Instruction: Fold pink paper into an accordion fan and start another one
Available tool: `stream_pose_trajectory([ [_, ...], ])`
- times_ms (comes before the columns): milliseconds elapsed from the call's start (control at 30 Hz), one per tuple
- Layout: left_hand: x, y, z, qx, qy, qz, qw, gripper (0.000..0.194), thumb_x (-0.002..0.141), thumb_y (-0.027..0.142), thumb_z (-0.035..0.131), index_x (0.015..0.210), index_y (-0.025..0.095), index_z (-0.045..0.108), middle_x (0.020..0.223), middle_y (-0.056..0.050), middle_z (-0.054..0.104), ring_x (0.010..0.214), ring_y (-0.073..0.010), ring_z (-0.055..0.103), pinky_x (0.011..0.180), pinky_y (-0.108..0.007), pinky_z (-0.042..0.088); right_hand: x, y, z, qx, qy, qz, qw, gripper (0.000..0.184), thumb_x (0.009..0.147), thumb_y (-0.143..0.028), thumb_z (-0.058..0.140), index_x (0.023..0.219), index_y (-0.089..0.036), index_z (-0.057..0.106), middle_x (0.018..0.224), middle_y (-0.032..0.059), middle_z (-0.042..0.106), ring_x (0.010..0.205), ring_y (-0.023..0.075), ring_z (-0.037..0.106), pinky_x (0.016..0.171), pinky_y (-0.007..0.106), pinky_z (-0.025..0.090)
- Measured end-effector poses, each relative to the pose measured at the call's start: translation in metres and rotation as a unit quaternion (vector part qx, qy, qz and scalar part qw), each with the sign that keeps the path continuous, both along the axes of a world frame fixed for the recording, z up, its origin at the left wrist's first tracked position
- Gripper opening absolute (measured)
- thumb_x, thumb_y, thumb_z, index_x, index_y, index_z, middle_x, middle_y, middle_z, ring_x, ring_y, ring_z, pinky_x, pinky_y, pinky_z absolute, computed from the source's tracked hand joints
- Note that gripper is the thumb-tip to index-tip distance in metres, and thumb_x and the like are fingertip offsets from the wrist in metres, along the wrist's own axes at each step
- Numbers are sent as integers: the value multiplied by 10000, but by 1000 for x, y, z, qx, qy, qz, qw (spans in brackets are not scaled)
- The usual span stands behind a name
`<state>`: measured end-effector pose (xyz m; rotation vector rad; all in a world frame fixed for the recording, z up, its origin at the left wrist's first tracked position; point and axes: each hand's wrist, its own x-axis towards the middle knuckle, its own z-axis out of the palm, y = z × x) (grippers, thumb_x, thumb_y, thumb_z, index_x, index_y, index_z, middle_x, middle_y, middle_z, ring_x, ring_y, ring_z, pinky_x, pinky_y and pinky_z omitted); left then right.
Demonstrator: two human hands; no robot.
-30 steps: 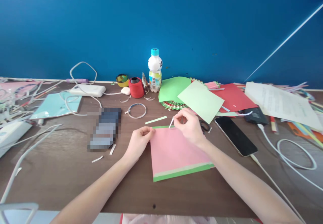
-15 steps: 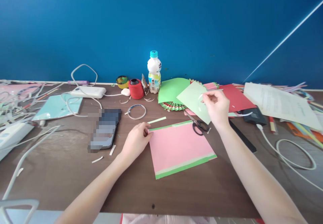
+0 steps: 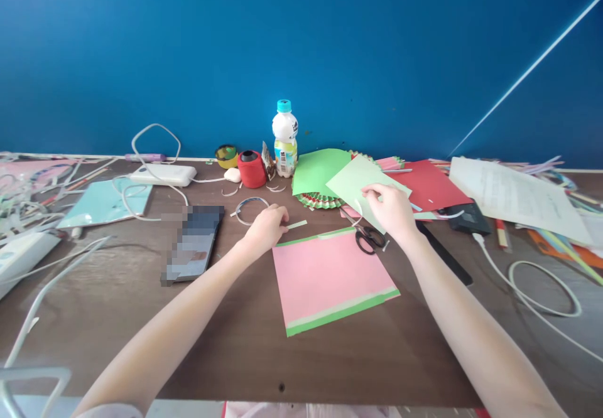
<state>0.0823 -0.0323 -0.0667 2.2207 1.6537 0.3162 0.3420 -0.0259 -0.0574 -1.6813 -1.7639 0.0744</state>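
Note:
My left hand (image 3: 267, 226) is just beyond the far left corner of a pink sheet (image 3: 332, 277) with green edges. Its fingers curl at the near end of a pale green paper strip (image 3: 298, 224); whether they pinch it is hidden. A clear ring of tape (image 3: 242, 212) lies beside that hand. My right hand (image 3: 390, 209) is pinched over a pale green sheet (image 3: 348, 182). From its fingertips hangs a thin, curled white strip (image 3: 360, 216). Black-handled scissors (image 3: 370, 240) lie on the pink sheet's far right corner.
Behind stand a bottle (image 3: 285, 139) and a red round holder (image 3: 251, 170). Green paper (image 3: 320, 170), red paper (image 3: 433, 186) and a printed sheet (image 3: 513, 198) lie along the wall. A phone (image 3: 198, 242), a power strip (image 3: 162, 174) and white cables (image 3: 511, 286) surround the work area.
My left hand has left the pink sheet's corner and moved away from me to the pale green strip. My right hand has moved slightly left and down, with the thin white strip still hanging.

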Motion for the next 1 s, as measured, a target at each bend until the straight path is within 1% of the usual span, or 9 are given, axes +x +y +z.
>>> stream_pose_trajectory([
  [100, 1, 7, 2, -44, -7, 1, 999, 136, 639, 90, 585, 745, 175, 569, 709, -27, 626, 652, -170, 579, 570, -244, 403, 6, 1, 0, 41, -14, 4, 999, 274, 755, -129, 435, 912, -174, 655, 741, 76, 676, 801, 242, 602, 721, 362, 445],
  [200, 2, 9, 5, -70, -10, -1, 998, 137, 641, 69, 543, 715, 181, 574, 618, -12, 635, 606, -166, 587, 529, -231, 383, 6, -1, -1, 96, -29, 53, 994, 249, 765, -123, 450, 922, -163, 639, 834, 84, 676, 856, 252, 579, 763, 388, 438],
  [267, 3, 8, 6, -69, -6, -3, 998, 152, 638, 58, 517, 698, 181, 583, 619, -22, 647, 607, -175, 590, 541, -241, 381, -1, -7, -3, 101, -42, 114, 987, 229, 789, -119, 440, 890, -163, 641, 865, 83, 670, 867, 248, 567, 772, 396, 438],
  [333, 3, 7, 6, -60, -3, -9, 998, 169, 642, 58, 496, 699, 186, 590, 621, -22, 650, 606, -179, 586, 557, -249, 380, -11, -15, -8, 74, -47, 194, 977, 228, 805, -110, 436, 874, -166, 646, 835, 71, 668, 832, 231, 565, 761, 390, 446],
  [433, 0, 5, 3, -36, -5, -25, 999, 170, 668, 76, 481, 728, 192, 592, 652, -20, 645, 621, -172, 579, 579, -247, 384, -26, -27, -21, 26, -26, 315, 948, 276, 801, -61, 428, 906, -179, 655, 874, 59, 654, 834, 192, 571, 767, 352, 461],
  [467, -1, 4, 2, -28, -7, -31, 999, 162, 679, 83, 482, 740, 190, 589, 672, -22, 642, 636, -168, 578, 590, -245, 390, -30, -31, -27, 13, -33, 337, 941, 295, 802, -48, 419, 917, -178, 658, 885, 60, 647, 828, 186, 572, 769, 350, 461],
  [667, -7, -2, -3, 11, -13, -48, 999, 136, 715, 84, 484, 774, 172, 568, 769, -36, 603, 755, -174, 564, 668, -260, 416, -34, -42, -51, 16, -73, 355, 932, 295, 815, -56, 434, 954, -161, 672, 917, 79, 625, 844, 189, 510, 773, 348, 457],
  [833, -7, -7, -6, 58, 2, -73, 996, 66, 764, 142, 505, 793, 170, 556, 816, -40, 576, 816, -190, 538, 722, -288, 418, -33, -47, -55, 46, -134, 353, 925, 304, 833, -105, 442, 1055, -155, 644, 985, 110, 602, 902, 215, 470, 793, 370, 440],
  [1000, -6, -6, -8, 40, -14, -62, 997, 65, 743, 121, 545, 795, 160, 548, 836, -39, 553, 780, -171, 544, 688, -266, 424, -37, -51, -52, 32, -189, 344, 919, 326, 848, -132, 429, 1106, -182, 623, 988, 113, 598, 913, 234, 463, 767, 384, 431],
])
